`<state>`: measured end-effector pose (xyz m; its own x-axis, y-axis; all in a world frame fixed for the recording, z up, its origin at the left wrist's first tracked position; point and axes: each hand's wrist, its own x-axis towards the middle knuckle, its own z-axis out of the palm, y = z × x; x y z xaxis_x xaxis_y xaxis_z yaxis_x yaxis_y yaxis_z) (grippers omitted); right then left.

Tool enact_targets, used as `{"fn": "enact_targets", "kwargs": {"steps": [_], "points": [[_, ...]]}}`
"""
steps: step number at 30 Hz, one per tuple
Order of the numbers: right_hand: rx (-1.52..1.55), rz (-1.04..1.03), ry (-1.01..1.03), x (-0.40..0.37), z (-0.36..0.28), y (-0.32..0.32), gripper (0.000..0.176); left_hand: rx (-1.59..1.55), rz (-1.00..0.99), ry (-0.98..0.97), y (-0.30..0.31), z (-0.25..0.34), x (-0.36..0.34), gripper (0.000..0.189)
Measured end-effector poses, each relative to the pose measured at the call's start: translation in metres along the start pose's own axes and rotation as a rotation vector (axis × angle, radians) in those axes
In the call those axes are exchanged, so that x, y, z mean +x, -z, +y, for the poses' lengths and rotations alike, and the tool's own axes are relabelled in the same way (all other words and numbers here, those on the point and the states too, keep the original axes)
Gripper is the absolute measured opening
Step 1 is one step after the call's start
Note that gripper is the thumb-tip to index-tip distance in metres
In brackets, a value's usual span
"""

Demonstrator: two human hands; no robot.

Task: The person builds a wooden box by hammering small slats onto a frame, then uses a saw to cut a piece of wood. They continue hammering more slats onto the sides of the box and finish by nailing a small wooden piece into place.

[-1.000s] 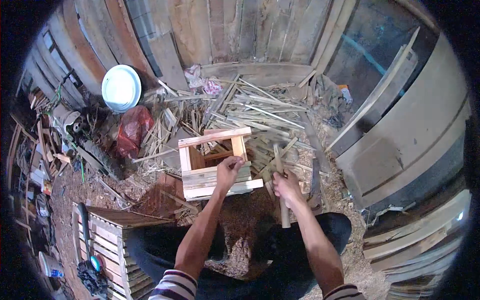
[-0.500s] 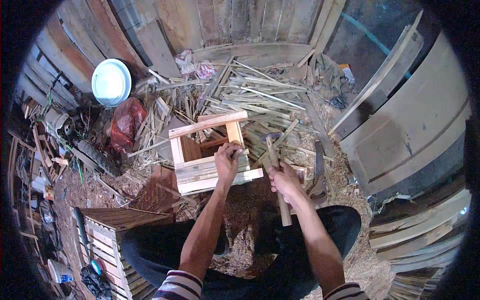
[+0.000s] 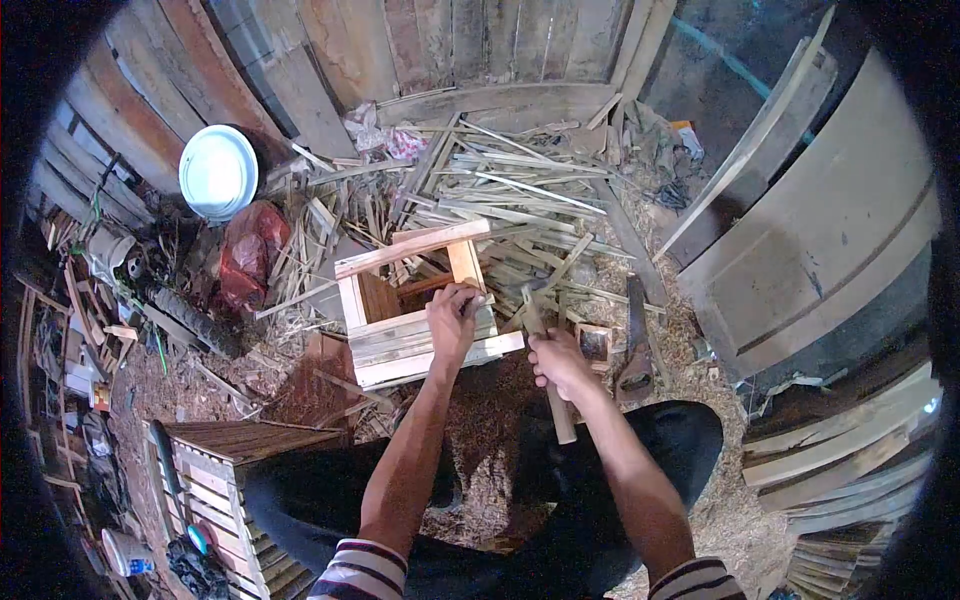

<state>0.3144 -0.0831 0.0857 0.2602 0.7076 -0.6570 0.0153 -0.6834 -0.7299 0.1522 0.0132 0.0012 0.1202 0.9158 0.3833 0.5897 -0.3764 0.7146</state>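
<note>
A small crate of pale wooden slats [image 3: 430,361] stands in front of me, its open middle showing between the boards. My left hand [image 3: 455,318] rests at its right side, fingertips pinched together on the slat near the corner. Whatever those fingers hold is too small to make out. My right hand [image 3: 558,362] is wrapped round the wooden handle of a hammer [image 3: 563,422]. The hammer's upper end is beside the crate's right edge, apart from it; its head is hard to make out.
Behind the crate lies a heap of thin wood strips [image 3: 520,190]. A handsaw [image 3: 637,350] and a small wooden box [image 3: 594,346] lie to the right. Another slatted crate [image 3: 215,490] stands at lower left. A white basin [image 3: 218,172] leans at the back wall.
The hammer's head has tipped left toward the crate and lowered slightly, with my right hand shifting a little left. My left hand stays pinched at the same corner.
</note>
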Motion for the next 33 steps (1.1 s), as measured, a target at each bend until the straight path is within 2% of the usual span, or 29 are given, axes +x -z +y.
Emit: {"fn": "enact_targets", "kwargs": {"steps": [1,4,7,11,14,17,22,25,29,33], "points": [[0.124,-0.069,-0.047,0.002,0.001,0.005,0.015,-0.01,-0.01,0.005,0.0,-0.001,-0.001,0.014],[0.251,-0.108,-0.099,0.005,0.005,0.011,0.014,0.027,0.006,-0.028,0.0,0.003,-0.002,0.012],[0.212,-0.322,-0.109,0.019,0.01,0.02,0.014,0.141,0.042,-0.103,-0.001,0.008,-0.004,0.012],[0.226,-0.289,-0.055,0.035,0.009,0.021,0.011,0.101,0.04,-0.165,-0.003,-0.001,-0.002,0.009],[0.141,-0.352,-0.109,0.036,0.006,0.027,0.009,0.049,0.027,-0.172,-0.002,0.0,0.0,0.007],[0.128,-0.372,-0.063,0.036,0.006,0.023,0.012,0.029,0.021,-0.155,-0.002,-0.003,0.001,0.006],[0.084,-0.278,-0.082,0.028,0.002,0.021,0.025,0.022,0.047,-0.154,-0.001,0.004,-0.001,0.006],[0.087,-0.127,-0.009,0.026,-0.01,0.027,0.02,0.025,0.026,-0.123,0.003,0.004,0.001,0.011],[0.16,-0.112,0.022,0.016,-0.019,0.032,0.021,0.007,-0.024,-0.054,-0.002,-0.001,-0.001,0.015],[0.14,-0.039,0.052,-0.008,-0.034,0.021,0.036,-0.037,-0.006,-0.044,-0.001,0.0,0.0,0.018]]}}
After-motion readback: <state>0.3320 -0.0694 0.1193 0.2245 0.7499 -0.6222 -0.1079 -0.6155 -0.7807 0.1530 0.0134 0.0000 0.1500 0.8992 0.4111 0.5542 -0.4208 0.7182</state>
